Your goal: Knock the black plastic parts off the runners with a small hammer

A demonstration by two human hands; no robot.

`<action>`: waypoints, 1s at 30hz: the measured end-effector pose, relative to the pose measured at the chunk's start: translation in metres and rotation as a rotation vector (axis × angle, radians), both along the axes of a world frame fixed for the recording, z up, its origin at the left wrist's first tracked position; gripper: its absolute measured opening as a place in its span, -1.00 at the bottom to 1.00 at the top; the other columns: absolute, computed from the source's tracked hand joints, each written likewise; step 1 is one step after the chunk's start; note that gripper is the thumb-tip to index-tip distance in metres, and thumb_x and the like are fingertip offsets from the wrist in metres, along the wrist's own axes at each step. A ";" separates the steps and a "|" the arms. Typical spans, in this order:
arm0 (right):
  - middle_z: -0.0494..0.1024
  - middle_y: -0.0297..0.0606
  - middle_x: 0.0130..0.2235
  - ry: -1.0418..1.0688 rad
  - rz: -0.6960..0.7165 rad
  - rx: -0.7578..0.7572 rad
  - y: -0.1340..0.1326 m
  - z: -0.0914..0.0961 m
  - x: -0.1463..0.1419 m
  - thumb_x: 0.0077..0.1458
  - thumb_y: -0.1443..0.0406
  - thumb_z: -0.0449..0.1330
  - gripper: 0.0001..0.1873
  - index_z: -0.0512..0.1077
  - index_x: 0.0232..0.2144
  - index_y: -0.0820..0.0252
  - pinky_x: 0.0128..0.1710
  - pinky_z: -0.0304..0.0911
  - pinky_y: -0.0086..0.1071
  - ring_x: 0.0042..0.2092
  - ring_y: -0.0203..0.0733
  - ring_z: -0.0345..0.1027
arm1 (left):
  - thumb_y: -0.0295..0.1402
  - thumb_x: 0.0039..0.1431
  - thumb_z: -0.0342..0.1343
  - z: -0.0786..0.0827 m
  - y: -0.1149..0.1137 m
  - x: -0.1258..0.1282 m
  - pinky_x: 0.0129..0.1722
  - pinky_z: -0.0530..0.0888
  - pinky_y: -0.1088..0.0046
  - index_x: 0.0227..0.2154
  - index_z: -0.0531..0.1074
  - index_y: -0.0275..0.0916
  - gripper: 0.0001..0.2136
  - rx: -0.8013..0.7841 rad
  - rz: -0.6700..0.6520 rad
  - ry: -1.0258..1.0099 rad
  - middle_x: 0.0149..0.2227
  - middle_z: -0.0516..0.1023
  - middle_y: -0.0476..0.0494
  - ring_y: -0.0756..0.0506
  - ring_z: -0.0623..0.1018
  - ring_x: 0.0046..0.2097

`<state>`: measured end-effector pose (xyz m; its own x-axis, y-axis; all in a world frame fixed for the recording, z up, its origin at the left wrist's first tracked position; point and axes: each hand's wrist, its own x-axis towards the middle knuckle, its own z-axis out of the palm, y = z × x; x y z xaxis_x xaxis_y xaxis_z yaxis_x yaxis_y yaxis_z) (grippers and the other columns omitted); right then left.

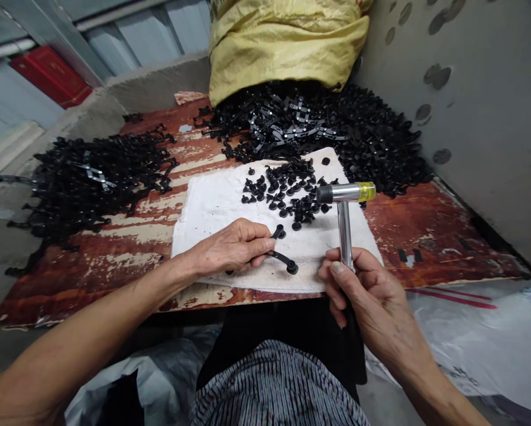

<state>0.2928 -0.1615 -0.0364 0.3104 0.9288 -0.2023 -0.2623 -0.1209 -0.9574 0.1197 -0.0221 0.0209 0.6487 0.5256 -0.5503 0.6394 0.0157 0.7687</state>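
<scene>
My left hand [236,245] pinches a black hinged bracket [285,259] just over the front of a white cloth [207,207]. Two of the bracket's arms stick out past the fingers, each ending in a round black foot; the rest is hidden in the grip. In my right hand [367,284] is a mallet [344,222], held upright by its handle, with one black face and one yellow face on a metal head. Small black round-headed plugs [292,189] lie scattered on the cloth, beyond both hands.
A big heap of black brackets [292,124] spills from a yellow sack [287,47] at the back. Another pile of brackets [97,177] lies on the left of the worn red board [407,231]. A grey wall [478,118] bounds the right side.
</scene>
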 end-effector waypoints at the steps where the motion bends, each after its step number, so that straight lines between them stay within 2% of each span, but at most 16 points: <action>1: 0.44 -0.40 -0.46 0.000 0.000 0.000 0.000 0.000 0.000 0.09 0.02 0.29 -0.65 0.38 -0.24 0.12 -0.78 0.14 -0.53 -0.65 -0.42 0.10 | -0.16 0.27 0.02 0.000 0.000 0.000 -0.70 0.02 0.61 -0.58 0.27 -0.24 -0.65 0.003 -0.002 0.001 -0.71 0.17 0.10 0.13 0.12 -0.69; 13: 0.45 -0.41 -0.46 0.004 -0.002 -0.010 0.000 0.000 -0.001 0.07 0.01 0.30 -0.63 0.37 -0.24 0.13 -0.78 0.13 -0.55 -0.65 -0.43 0.10 | -0.19 0.29 -0.01 0.001 -0.001 0.002 -0.68 0.01 0.60 -0.58 0.26 -0.23 -0.66 -0.001 -0.016 0.015 -0.71 0.16 0.12 0.13 0.10 -0.68; 18: 0.44 -0.40 -0.45 -0.014 0.012 -0.016 -0.002 0.000 0.001 0.09 -0.01 0.28 -0.60 0.39 -0.21 0.14 -0.78 0.13 -0.54 -0.65 -0.42 0.10 | -0.28 0.26 0.02 0.005 -0.002 0.006 -0.69 0.00 0.60 -0.61 0.23 -0.24 -0.68 0.080 -0.032 0.059 -0.71 0.13 0.13 0.14 0.08 -0.67; 21: 0.36 -0.46 -0.56 -0.130 0.104 -0.033 -0.003 0.000 0.007 0.18 -0.01 0.19 -0.62 0.41 -0.17 0.15 -0.78 0.12 -0.53 -0.67 -0.39 0.09 | -0.28 0.24 0.02 0.006 0.000 0.006 -0.68 0.00 0.59 -0.61 0.23 -0.23 -0.69 0.104 -0.058 0.063 -0.71 0.12 0.13 0.13 0.08 -0.67; 23: 0.35 -0.46 -0.61 -0.340 0.144 -0.020 -0.004 -0.001 0.013 0.26 0.03 0.10 -0.63 0.43 -0.09 0.17 -0.73 0.24 -0.48 -0.66 -0.31 0.22 | -0.27 0.23 0.03 0.006 0.002 0.006 -0.68 0.00 0.58 -0.61 0.24 -0.23 -0.69 0.121 -0.076 0.072 -0.72 0.13 0.12 0.12 0.10 -0.67; 24: 0.45 -0.37 -0.56 -0.473 0.151 0.014 -0.005 -0.002 0.016 0.28 0.07 0.07 -0.62 0.43 -0.04 0.19 -0.63 0.38 -0.43 -0.57 -0.24 0.37 | -0.27 0.22 0.03 0.006 0.003 0.007 -0.68 0.00 0.57 -0.62 0.24 -0.23 -0.69 0.134 -0.085 0.076 -0.71 0.14 0.12 0.11 0.11 -0.66; 25: 0.58 -0.23 -0.42 -0.607 0.149 0.065 -0.005 -0.002 0.018 0.29 0.10 0.05 -0.60 0.42 0.03 0.21 -0.45 0.50 -0.34 -0.41 -0.14 0.51 | -0.28 0.22 0.03 0.005 0.003 0.007 -0.67 0.00 0.57 -0.62 0.24 -0.23 -0.69 0.150 -0.092 0.074 -0.71 0.15 0.12 0.11 0.11 -0.66; 26: 0.64 -0.09 -0.20 -0.730 0.149 0.129 -0.006 -0.003 0.021 0.29 0.15 0.05 -0.57 0.39 0.11 0.22 -0.23 0.54 -0.23 -0.19 -0.06 0.57 | -0.28 0.21 0.04 0.005 0.003 0.006 -0.67 0.00 0.57 -0.62 0.23 -0.23 -0.69 0.161 -0.099 0.067 -0.70 0.16 0.11 0.11 0.12 -0.66; 28: 0.49 -0.03 0.16 -0.914 0.170 0.246 -0.007 -0.002 0.025 0.31 0.25 0.04 -0.53 0.30 0.23 0.18 0.10 0.38 -0.10 0.14 0.01 0.42 | -0.28 0.21 0.03 0.004 0.004 0.006 -0.67 0.00 0.57 -0.63 0.22 -0.23 -0.69 0.159 -0.103 0.053 -0.70 0.16 0.11 0.12 0.11 -0.66; 30: 0.39 -0.13 0.26 -1.019 0.189 0.334 -0.009 0.002 0.027 0.32 0.35 0.02 -0.48 0.21 0.30 0.07 0.18 0.29 -0.13 0.22 -0.06 0.32 | -0.27 0.22 0.02 0.003 0.004 0.004 -0.69 0.00 0.57 -0.62 0.23 -0.22 -0.69 0.130 -0.098 0.049 -0.71 0.16 0.12 0.11 0.11 -0.67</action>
